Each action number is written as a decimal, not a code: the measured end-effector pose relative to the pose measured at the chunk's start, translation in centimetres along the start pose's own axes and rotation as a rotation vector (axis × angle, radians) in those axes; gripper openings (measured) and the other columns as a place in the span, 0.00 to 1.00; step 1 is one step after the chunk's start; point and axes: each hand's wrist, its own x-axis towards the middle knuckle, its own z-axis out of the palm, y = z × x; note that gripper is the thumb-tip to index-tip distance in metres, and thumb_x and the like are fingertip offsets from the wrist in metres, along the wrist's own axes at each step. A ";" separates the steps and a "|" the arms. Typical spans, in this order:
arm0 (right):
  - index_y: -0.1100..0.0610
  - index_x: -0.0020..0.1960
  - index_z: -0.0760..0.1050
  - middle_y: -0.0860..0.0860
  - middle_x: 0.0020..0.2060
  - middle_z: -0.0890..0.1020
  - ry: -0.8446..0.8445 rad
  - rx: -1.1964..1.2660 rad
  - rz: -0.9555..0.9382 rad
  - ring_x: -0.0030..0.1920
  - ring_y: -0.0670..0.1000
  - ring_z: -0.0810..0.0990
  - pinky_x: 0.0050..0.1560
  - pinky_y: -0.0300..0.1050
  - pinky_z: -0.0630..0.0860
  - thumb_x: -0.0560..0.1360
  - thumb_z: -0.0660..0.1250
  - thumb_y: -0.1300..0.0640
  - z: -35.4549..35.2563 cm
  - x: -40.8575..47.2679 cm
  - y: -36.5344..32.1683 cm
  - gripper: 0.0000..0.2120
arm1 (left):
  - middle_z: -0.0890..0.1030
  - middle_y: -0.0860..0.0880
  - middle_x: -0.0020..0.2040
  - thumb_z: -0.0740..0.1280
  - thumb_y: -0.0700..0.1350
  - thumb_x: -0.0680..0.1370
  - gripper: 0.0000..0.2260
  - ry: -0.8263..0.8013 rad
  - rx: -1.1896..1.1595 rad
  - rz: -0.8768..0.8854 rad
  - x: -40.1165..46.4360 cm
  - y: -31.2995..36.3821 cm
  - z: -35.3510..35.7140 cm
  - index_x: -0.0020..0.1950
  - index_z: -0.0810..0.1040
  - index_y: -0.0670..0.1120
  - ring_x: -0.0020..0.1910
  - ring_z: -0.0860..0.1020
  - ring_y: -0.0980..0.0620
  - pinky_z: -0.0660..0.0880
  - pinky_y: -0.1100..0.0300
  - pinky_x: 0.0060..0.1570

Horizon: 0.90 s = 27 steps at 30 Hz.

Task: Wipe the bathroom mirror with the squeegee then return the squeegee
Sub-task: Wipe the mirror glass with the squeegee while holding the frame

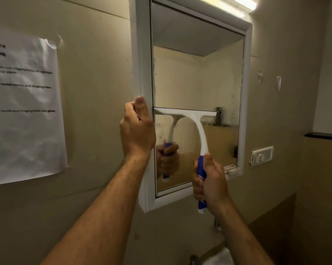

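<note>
Squeegee (190, 119), gripped by right hand (209, 182), meets white-framed mirror (199, 73); left hand (137, 129) clasps frame edge.

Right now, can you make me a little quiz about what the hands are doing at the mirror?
1. True or false: the squeegee blade lies on the mirror glass.
2. Which hand grips the squeegee handle?
A. left hand
B. right hand
3. Fill in: the left hand holds the mirror's white ____.

Key:
1. true
2. B
3. frame
</note>
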 end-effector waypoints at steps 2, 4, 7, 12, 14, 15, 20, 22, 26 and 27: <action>0.57 0.44 0.72 0.50 0.24 0.68 0.001 0.011 0.012 0.22 0.48 0.62 0.23 0.40 0.61 0.72 0.54 0.36 -0.4 -1.5 1.5 0.25 | 0.71 0.53 0.32 0.48 0.60 0.82 0.22 -0.003 -0.013 -0.038 -1.5 -1.1 -0.2 0.47 0.72 0.45 0.30 0.71 0.57 0.65 0.64 0.28; 0.57 0.43 0.72 0.50 0.24 0.68 0.007 0.007 0.034 0.22 0.49 0.62 0.23 0.40 0.60 0.72 0.54 0.37 -0.8 -3.1 3.4 0.24 | 0.71 0.53 0.32 0.49 0.59 0.82 0.21 -0.010 0.012 -0.063 -4.0 -2.6 -0.7 0.45 0.70 0.45 0.29 0.70 0.58 0.64 0.69 0.25; 0.57 0.44 0.72 0.50 0.24 0.68 0.036 -0.001 0.088 0.22 0.48 0.62 0.22 0.40 0.61 0.71 0.54 0.36 -1.0 -4.7 4.7 0.24 | 0.71 0.52 0.31 0.50 0.56 0.82 0.18 -0.041 0.004 -0.075 -6.9 -3.9 -1.4 0.46 0.69 0.44 0.27 0.70 0.57 0.65 0.73 0.22; 0.55 0.42 0.72 0.48 0.23 0.68 0.057 -0.073 0.028 0.22 0.48 0.62 0.22 0.40 0.60 0.78 0.51 0.38 -0.8 -1.9 0.5 0.23 | 0.70 0.51 0.30 0.50 0.55 0.83 0.18 -0.031 -0.010 -0.053 -6.8 -4.0 -1.6 0.46 0.69 0.43 0.27 0.69 0.57 0.66 0.74 0.23; 0.54 0.41 0.72 0.48 0.23 0.68 0.044 -0.068 0.000 0.22 0.47 0.62 0.22 0.40 0.61 0.79 0.51 0.38 -0.5 -0.8 -0.6 0.23 | 0.70 0.51 0.30 0.50 0.55 0.83 0.17 -0.025 -0.015 -0.049 -7.0 -4.2 -1.5 0.46 0.69 0.43 0.26 0.68 0.57 0.65 0.72 0.21; 0.54 0.41 0.72 0.48 0.23 0.68 0.036 -0.062 -0.010 0.22 0.47 0.62 0.22 0.40 0.60 0.78 0.51 0.37 -0.5 -0.7 -0.5 0.23 | 0.70 0.52 0.30 0.50 0.55 0.83 0.18 -0.024 -0.020 -0.052 -7.1 -4.3 -1.4 0.46 0.69 0.43 0.26 0.68 0.57 0.64 0.70 0.20; 0.58 0.47 0.72 0.49 0.24 0.69 0.006 -0.073 0.043 0.22 0.48 0.63 0.23 0.39 0.61 0.70 0.55 0.33 -2.1 -2.9 3.3 0.27 | 0.70 0.52 0.30 0.50 0.56 0.82 0.19 -0.008 -0.019 -0.069 -7.0 -4.4 -1.2 0.47 0.70 0.43 0.26 0.69 0.57 0.62 0.67 0.21; 0.60 0.49 0.71 0.50 0.24 0.69 0.015 -0.096 0.083 0.22 0.48 0.64 0.22 0.38 0.62 0.70 0.55 0.34 -2.9 -4.3 5.0 0.29 | 0.70 0.52 0.30 0.50 0.55 0.83 0.18 -0.015 -0.031 -0.071 -7.0 -4.3 -1.3 0.47 0.70 0.42 0.26 0.71 0.58 0.65 0.70 0.21; 0.59 0.48 0.72 0.49 0.24 0.69 0.031 -0.127 0.094 0.22 0.47 0.64 0.22 0.38 0.62 0.72 0.54 0.36 -2.9 -4.7 4.7 0.26 | 0.69 0.52 0.31 0.50 0.55 0.83 0.18 -0.045 -0.056 -0.091 -7.1 -4.1 -1.4 0.46 0.69 0.43 0.27 0.72 0.61 0.64 0.69 0.22; 0.58 0.47 0.72 0.49 0.24 0.69 0.034 -0.136 0.085 0.22 0.47 0.64 0.22 0.39 0.62 0.74 0.54 0.37 -2.8 -4.1 3.8 0.25 | 0.69 0.52 0.31 0.50 0.56 0.83 0.19 -0.056 -0.060 -0.102 -6.9 -4.1 -1.5 0.46 0.70 0.43 0.27 0.70 0.59 0.65 0.64 0.25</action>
